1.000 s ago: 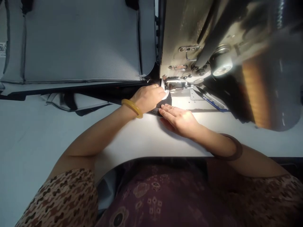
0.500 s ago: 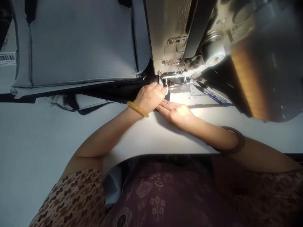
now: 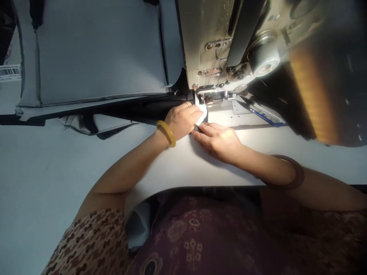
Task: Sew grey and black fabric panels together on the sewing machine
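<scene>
My left hand (image 3: 183, 119), with a yellow bangle at the wrist, has its fingers curled over a small white piece (image 3: 202, 115), perhaps a label, on black fabric (image 3: 140, 109). The white piece lies just in front of the presser foot (image 3: 202, 99) of a sewing machine (image 3: 200, 34). My right hand (image 3: 219, 140) rests on the table with its fingers stretched out, the tips touching the fabric edge beside the white piece. The black fabric runs leftward along a large grey panel (image 3: 100, 49). My left fingers hide part of the seam area.
Blue-handled thread snips (image 3: 263, 114) lie right of the needle area. The machine's dark body (image 3: 338, 76) overhangs the right side. A loose strip of grey and black material (image 3: 97, 124) sits on the white table (image 3: 57, 172), whose curved front edge is close to my body.
My left fingers have drawn back slightly from the presser foot, and more of the white piece shows. The right hand has shifted a little and its fingers are slightly more parted.
</scene>
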Demonstrator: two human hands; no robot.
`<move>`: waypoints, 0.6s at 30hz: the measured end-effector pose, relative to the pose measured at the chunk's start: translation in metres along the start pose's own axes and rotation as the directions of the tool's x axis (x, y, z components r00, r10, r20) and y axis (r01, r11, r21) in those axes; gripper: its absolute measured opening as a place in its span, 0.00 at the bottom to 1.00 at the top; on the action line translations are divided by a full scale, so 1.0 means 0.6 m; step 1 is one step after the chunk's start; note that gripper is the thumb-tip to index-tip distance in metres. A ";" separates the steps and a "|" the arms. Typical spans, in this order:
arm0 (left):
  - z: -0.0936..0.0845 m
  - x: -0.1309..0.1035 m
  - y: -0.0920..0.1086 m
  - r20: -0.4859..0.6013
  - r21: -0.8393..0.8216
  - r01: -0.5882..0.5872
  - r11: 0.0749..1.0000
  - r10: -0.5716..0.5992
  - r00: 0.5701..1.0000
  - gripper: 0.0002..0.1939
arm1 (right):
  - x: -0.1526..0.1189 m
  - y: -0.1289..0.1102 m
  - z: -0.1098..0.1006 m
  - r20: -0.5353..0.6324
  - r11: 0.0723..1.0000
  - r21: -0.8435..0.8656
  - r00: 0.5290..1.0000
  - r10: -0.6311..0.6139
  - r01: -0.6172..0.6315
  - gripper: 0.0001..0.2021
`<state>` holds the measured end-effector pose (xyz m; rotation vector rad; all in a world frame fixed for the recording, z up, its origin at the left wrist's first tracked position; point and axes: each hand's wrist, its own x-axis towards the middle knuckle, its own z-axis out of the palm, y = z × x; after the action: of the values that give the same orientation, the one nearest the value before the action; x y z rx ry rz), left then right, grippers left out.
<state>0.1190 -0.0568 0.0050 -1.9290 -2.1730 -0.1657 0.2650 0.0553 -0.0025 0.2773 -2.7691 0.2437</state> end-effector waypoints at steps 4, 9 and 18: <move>0.004 -0.002 -0.005 -0.048 -0.024 -0.009 1.000 0.008 0.999 0.12 | -0.001 -0.002 -0.001 -0.089 1.000 0.006 0.996 -0.010 0.011 0.13; 0.005 -0.003 -0.020 -0.052 -0.117 -0.058 0.991 0.052 0.997 0.15 | -0.002 -0.007 -0.004 0.014 0.998 0.057 1.000 0.019 -0.019 0.15; 0.006 0.009 -0.033 0.063 -0.172 0.059 0.983 -0.049 0.997 0.14 | 0.011 -0.010 -0.002 0.111 0.995 0.074 0.992 0.057 -0.065 0.19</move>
<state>0.0984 -0.0533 0.0042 -1.9892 -2.3197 -0.3223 0.2608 0.0485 0.0018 0.2315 -2.8828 0.3623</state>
